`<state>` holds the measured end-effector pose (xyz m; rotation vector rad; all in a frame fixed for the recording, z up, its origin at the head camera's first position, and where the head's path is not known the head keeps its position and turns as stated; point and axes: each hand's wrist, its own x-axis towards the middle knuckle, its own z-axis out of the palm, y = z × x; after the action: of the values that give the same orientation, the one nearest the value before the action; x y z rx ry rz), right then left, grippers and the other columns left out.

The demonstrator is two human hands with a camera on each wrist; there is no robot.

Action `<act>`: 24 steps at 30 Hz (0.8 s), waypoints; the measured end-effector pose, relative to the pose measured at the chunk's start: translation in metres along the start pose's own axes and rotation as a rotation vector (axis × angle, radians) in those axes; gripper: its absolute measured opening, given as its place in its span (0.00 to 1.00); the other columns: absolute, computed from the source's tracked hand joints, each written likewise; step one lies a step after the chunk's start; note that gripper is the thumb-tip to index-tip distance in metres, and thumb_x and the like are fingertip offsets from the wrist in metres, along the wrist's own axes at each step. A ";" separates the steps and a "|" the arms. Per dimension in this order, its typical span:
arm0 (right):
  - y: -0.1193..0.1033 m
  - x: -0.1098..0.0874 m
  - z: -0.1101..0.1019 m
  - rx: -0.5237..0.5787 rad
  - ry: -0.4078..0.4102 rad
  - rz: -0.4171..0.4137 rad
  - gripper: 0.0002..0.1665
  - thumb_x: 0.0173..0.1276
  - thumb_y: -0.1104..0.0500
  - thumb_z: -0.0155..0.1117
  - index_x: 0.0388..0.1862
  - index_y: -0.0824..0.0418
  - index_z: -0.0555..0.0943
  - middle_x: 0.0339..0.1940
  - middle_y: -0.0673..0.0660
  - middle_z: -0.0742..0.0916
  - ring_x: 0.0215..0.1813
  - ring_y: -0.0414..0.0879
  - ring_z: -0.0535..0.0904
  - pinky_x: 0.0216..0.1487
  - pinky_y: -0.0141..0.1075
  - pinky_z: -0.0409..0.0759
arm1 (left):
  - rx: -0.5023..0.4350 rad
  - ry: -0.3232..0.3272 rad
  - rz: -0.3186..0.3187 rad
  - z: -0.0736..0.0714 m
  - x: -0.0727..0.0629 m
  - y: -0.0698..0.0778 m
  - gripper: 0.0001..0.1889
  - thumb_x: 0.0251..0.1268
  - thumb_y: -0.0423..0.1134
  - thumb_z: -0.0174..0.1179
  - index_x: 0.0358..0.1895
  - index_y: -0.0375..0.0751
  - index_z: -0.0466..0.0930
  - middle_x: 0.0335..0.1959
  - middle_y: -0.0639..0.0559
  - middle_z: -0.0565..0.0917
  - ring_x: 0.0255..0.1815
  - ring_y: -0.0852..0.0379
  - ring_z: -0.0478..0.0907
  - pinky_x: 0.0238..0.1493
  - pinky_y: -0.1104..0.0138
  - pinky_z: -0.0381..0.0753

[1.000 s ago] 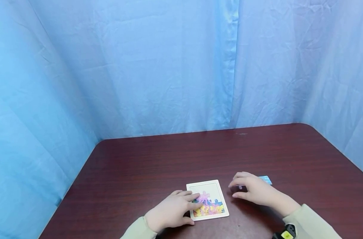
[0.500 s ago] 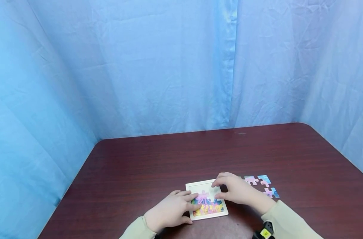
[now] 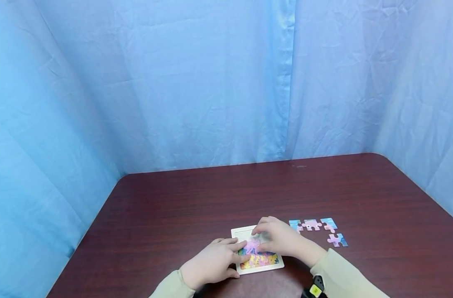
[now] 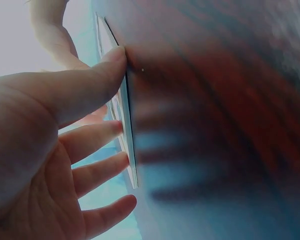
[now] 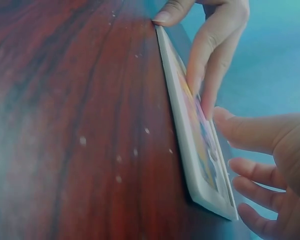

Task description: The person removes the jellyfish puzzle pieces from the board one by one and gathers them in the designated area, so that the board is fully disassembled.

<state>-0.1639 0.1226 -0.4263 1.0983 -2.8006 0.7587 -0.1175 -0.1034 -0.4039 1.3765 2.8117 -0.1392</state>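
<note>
A white-framed jigsaw tray lies on the table, its colourful pieces filling the lower part and bare white backing at the top. My left hand rests on its left side, fingers spread over the pieces. In the left wrist view, its thumb presses the edge of the tray. My right hand is over the tray's right side, fingertips bent down at a pink piece, thumb and fingers apart. In the right wrist view, its fingers reach across the far edge of the tray. Nothing shows held between them.
Several loose jigsaw pieces lie right of the tray: a row at the back, including a pink one, and a pink-and-blue one in front. The dark red table stretches back to blue curtains.
My right hand has moved left from beside the loose pieces to over the tray, uncovering those pieces. My left hand stays on the tray.
</note>
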 end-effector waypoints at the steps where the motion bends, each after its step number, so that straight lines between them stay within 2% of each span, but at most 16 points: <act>1: -0.001 0.001 0.001 -0.003 0.000 -0.001 0.16 0.49 0.52 0.75 0.38 0.54 0.85 0.35 0.46 0.81 0.41 0.41 0.75 0.42 0.35 0.75 | 0.000 0.002 0.000 0.000 0.000 0.000 0.25 0.53 0.54 0.65 0.58 0.64 0.78 0.64 0.56 0.74 0.63 0.54 0.73 0.55 0.62 0.74; 7: -0.004 0.005 0.003 -0.033 -0.013 0.006 0.20 0.44 0.49 0.77 0.37 0.55 0.85 0.34 0.46 0.82 0.39 0.41 0.74 0.42 0.35 0.75 | 0.000 0.019 0.013 0.002 0.000 -0.001 0.26 0.52 0.53 0.66 0.58 0.64 0.78 0.64 0.55 0.74 0.63 0.52 0.73 0.56 0.62 0.75; 13: -0.007 0.007 0.002 -0.037 -0.029 0.038 0.20 0.43 0.50 0.78 0.36 0.55 0.85 0.34 0.46 0.82 0.40 0.42 0.74 0.42 0.36 0.75 | -0.019 0.019 0.018 0.001 0.000 -0.001 0.26 0.52 0.52 0.66 0.59 0.62 0.78 0.64 0.54 0.74 0.63 0.51 0.73 0.56 0.62 0.75; 24: -0.004 0.010 0.006 -0.005 -0.034 0.101 0.19 0.40 0.50 0.80 0.32 0.54 0.85 0.32 0.45 0.81 0.38 0.40 0.73 0.41 0.35 0.74 | -0.113 -0.049 -0.044 0.000 -0.002 0.000 0.30 0.46 0.56 0.66 0.59 0.64 0.76 0.67 0.57 0.71 0.67 0.52 0.68 0.52 0.52 0.76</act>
<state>-0.1674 0.1110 -0.4281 0.9849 -2.9032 0.7483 -0.1163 -0.1044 -0.4038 1.2710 2.7639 -0.0143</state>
